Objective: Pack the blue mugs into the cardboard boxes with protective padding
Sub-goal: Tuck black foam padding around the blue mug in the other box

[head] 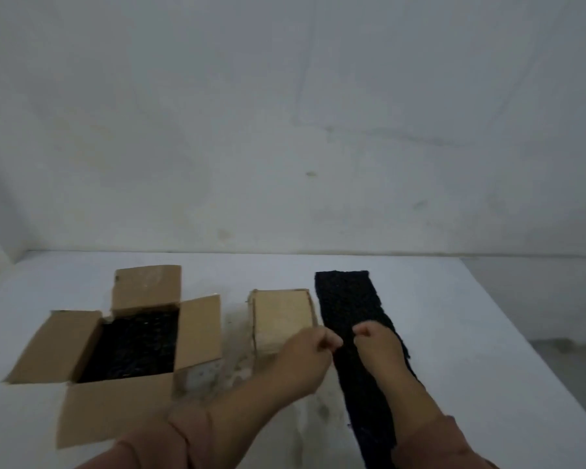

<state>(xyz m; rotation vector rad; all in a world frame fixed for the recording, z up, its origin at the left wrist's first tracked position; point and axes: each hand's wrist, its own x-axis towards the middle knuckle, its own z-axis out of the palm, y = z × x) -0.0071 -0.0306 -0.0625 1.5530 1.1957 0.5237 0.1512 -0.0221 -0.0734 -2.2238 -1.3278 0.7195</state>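
Two hands were working over the long dark padding strip, which lay flat on the white tabletop with its long axis running from the far edge toward the near edge, leaning a little to the right as it came near. The right hand rested on the middle of this strip with its fingers curled downward; it seemed to press or pinch the padding, but the blur did not let me tell which. The left hand was loosely closed, just beside the left edge of the strip, and partly in front of the small closed cardboard box. Whether it touched the strip or the box I could not tell.

Toward the left edge of the tabletop stood the open cardboard box, its four flaps spread outward and its inside already lined with dark padding. No blue mug was visible anywhere.

I judged that the strip would next be lifted and carried to a box on the left. For that, the right hand was the nearer one, already on the strip, and the strip lay lengthwise ahead of both hands.
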